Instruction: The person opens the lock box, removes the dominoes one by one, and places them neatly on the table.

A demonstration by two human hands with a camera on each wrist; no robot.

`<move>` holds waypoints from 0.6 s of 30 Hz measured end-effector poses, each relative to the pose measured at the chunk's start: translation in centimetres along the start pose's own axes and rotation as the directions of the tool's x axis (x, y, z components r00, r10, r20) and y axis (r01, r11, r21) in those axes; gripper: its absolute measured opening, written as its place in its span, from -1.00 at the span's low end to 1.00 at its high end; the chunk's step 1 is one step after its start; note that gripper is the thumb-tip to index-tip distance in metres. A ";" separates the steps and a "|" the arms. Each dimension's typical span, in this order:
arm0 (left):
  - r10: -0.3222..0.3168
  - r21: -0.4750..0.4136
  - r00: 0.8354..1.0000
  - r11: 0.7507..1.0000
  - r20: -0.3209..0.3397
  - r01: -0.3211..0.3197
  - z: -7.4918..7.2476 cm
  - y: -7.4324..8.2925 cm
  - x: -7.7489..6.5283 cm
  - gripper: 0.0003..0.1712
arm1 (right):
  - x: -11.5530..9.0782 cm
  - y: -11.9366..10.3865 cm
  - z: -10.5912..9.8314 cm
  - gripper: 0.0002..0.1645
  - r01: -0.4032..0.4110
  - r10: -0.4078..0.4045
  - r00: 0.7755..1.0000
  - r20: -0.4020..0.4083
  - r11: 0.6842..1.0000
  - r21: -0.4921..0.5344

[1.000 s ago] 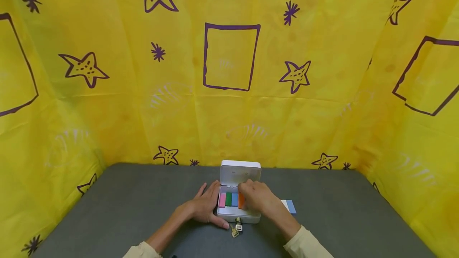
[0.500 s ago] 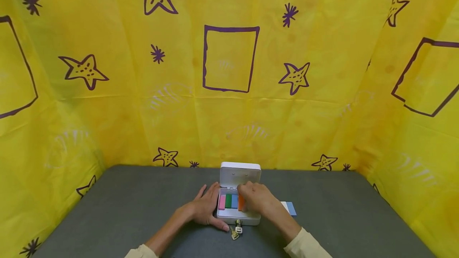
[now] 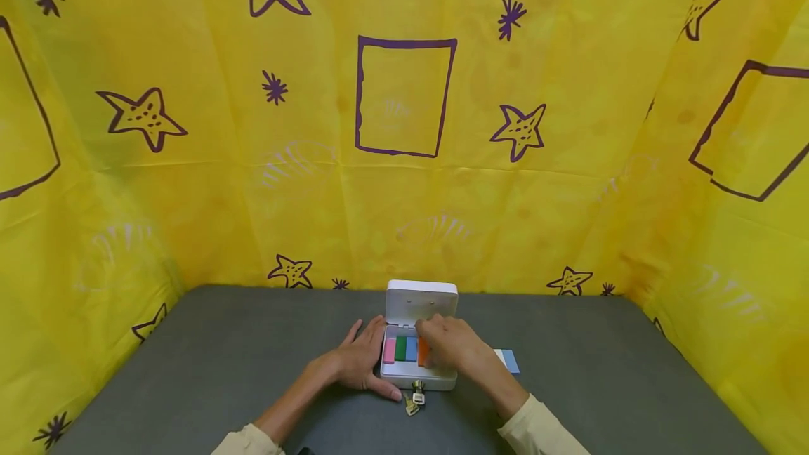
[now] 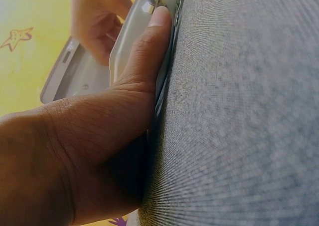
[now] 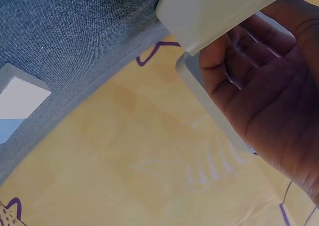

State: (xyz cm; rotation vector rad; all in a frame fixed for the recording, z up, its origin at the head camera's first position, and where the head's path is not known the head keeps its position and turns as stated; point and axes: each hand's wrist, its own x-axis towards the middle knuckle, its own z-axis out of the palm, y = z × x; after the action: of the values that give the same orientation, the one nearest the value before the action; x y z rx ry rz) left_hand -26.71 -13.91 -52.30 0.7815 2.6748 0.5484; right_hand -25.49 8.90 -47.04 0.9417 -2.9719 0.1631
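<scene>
A small white metal box (image 3: 411, 374) stands on the dark table with its lid (image 3: 422, 300) raised. Inside lie a pink block (image 3: 389, 350), a green block (image 3: 401, 348) and a blue block (image 3: 411, 349) side by side, then an orange block (image 3: 422, 352). My right hand (image 3: 451, 344) reaches into the box with curled fingers and grips the orange block; the fingertips are hidden by the box wall in the right wrist view. My left hand (image 3: 362, 359) rests against the box's left side, fingers extended, its thumb (image 4: 144, 51) along the front.
A lock with a key (image 3: 418, 393) sits at the box front, and a second key (image 3: 411, 407) hangs beside it. White and light-blue blocks (image 3: 510, 361) lie right of the box, partly behind the right forearm. A yellow patterned cloth (image 3: 404, 216) surrounds the table.
The head view has shifted slightly. Both hands, the box and the blocks stay in about the same places relative to each other.
</scene>
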 end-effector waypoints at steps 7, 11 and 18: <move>0.005 -0.003 1.000 1.000 0.003 -0.005 -0.1 0.0 0.0 0.56 | 0.0 0.3 -0.3 -0.75 0.041 -0.041 0.999 0.009 0.996 0.076; 0.019 -0.030 1.000 0.999 -0.008 -0.020 0.5 -0.9 0.4 0.62 | 0.1 0.4 -0.6 -0.81 0.056 -0.062 0.998 0.032 0.986 0.155; 0.013 -0.032 1.000 0.999 0.003 -0.013 0.2 -0.5 0.0 0.59 | 0.2 0.7 -1.1 -0.70 0.097 -0.113 0.992 0.048 0.962 0.254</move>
State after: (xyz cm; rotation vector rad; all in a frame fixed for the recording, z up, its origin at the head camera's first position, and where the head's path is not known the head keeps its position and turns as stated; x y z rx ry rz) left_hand -26.87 -14.21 -52.69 0.7910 2.6532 0.5906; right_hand -26.06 9.41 -46.03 1.1461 -2.9975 0.5292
